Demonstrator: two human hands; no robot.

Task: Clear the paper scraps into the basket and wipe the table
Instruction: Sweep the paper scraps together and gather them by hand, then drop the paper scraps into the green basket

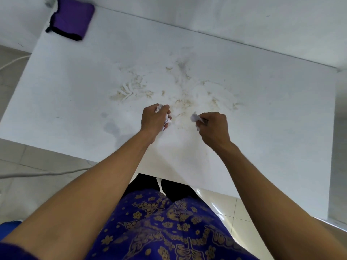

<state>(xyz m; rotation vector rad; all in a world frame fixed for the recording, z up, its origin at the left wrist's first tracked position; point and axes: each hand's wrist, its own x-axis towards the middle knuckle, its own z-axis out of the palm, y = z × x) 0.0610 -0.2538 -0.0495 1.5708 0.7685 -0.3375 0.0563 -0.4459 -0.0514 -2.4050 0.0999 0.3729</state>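
Observation:
My left hand (153,120) is curled around crumpled white paper scraps (166,121) just above the white table (65,94). My right hand (213,128) grips more white paper scraps (195,118), which poke out past its fingers. Both hands hover over the middle of the table, near its front edge. Brownish smears and stains (169,85) spread across the tabletop beyond my hands. A folded purple cloth (71,17) with a black edge lies at the far left corner of the table. No basket is in view.
A white wall runs behind the table. A tiled floor (37,166) shows to the left and below, with a white cable (47,173) across it. A blue object (7,228) peeks in at the lower left corner. A greyish damp patch (112,126) marks the table left of my hands.

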